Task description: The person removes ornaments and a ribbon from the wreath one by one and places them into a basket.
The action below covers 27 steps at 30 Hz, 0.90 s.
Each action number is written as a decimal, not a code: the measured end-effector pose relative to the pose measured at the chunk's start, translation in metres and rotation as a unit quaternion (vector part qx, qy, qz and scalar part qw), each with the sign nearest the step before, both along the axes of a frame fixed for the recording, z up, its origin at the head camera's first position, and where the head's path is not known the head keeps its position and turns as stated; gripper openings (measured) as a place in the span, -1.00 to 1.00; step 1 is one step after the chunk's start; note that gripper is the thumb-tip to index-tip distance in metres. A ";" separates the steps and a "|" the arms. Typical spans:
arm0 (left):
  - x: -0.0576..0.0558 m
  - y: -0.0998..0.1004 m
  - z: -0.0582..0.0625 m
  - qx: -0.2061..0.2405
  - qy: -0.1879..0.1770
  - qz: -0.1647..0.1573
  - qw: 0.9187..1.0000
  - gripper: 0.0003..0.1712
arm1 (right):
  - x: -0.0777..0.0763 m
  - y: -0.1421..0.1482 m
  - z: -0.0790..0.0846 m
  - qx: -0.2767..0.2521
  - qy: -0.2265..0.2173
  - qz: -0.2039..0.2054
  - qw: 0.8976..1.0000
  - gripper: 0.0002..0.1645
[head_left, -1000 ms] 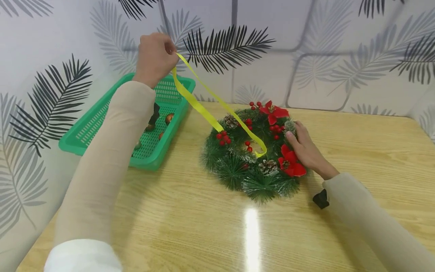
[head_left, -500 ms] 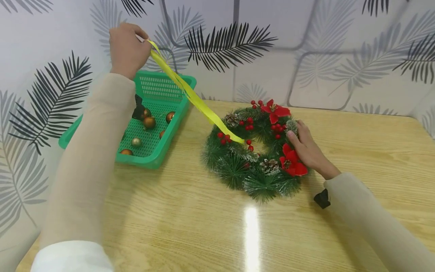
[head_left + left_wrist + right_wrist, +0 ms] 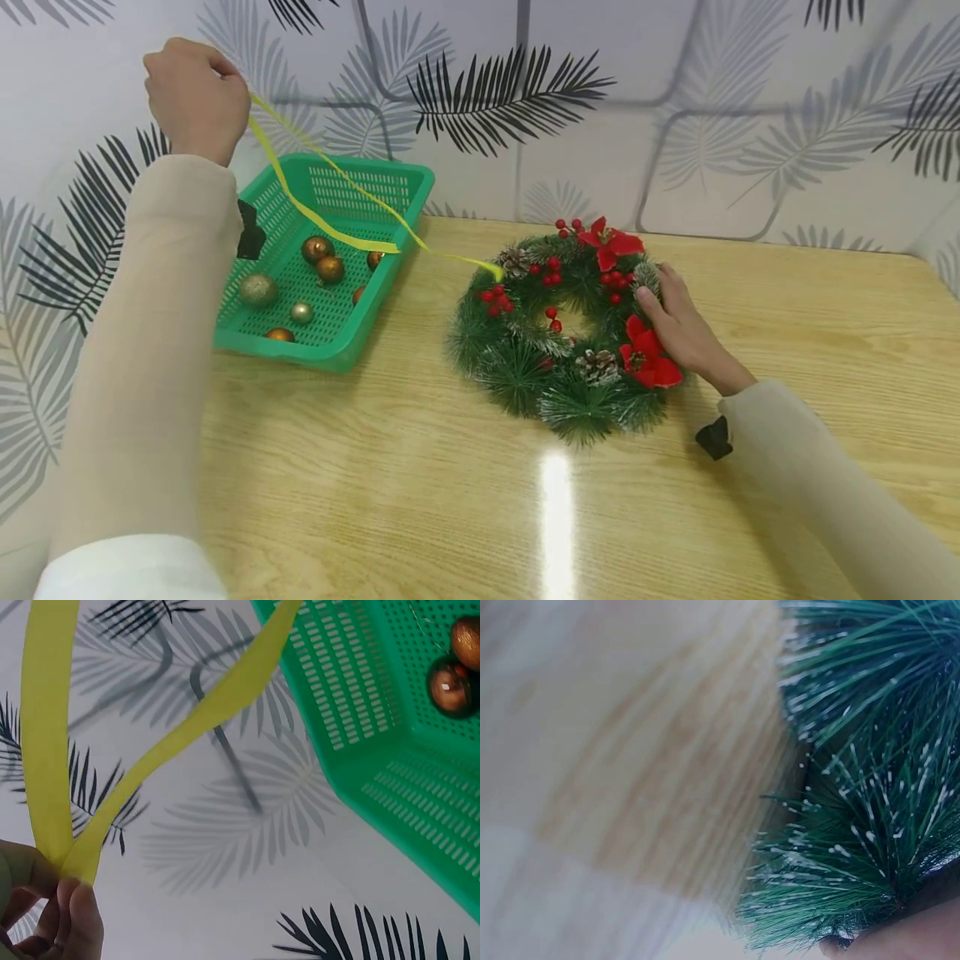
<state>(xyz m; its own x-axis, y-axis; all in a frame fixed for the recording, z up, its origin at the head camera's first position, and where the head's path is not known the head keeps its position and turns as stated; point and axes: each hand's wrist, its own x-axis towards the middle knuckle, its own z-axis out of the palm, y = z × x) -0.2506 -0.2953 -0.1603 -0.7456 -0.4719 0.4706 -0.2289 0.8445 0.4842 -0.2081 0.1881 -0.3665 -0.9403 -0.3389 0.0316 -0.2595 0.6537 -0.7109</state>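
High at the upper left, my left hand pinches a yellow ribbon between thumb and fingers. Two strands of the ribbon trail down from it, one over the basket's rim, the other reaching the wreath's left edge; the left wrist view shows the pinch close up. A green Christmas wreath with red flowers, berries and pinecones lies on the table. At its right side my right hand grips the wreath, thumb on top. The fingers underneath are hidden.
A green plastic basket stands left of the wreath, holding several brown and gold ball ornaments. Behind the wooden table rises a wall with a leaf pattern.
My left hand has moved left and up, drawing the ribbon out of the wreath's middle toward the basket. My right hand has stayed on the wreath.
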 end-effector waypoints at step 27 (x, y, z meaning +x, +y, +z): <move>0.005 -0.026 -0.042 0.062 -0.063 0.037 0.995 -0.72 | -0.001 0.001 -0.003 0.000 0.000 -0.004 1.000 -0.17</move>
<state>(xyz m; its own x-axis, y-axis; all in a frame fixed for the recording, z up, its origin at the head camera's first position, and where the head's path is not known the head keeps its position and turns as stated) -0.2459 -0.3217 -0.2022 -0.7563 -0.5757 0.3108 -0.3527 0.7589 0.5475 -0.2091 0.1889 -0.3691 -0.9429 -0.3315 0.0313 -0.2543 0.6560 -0.7106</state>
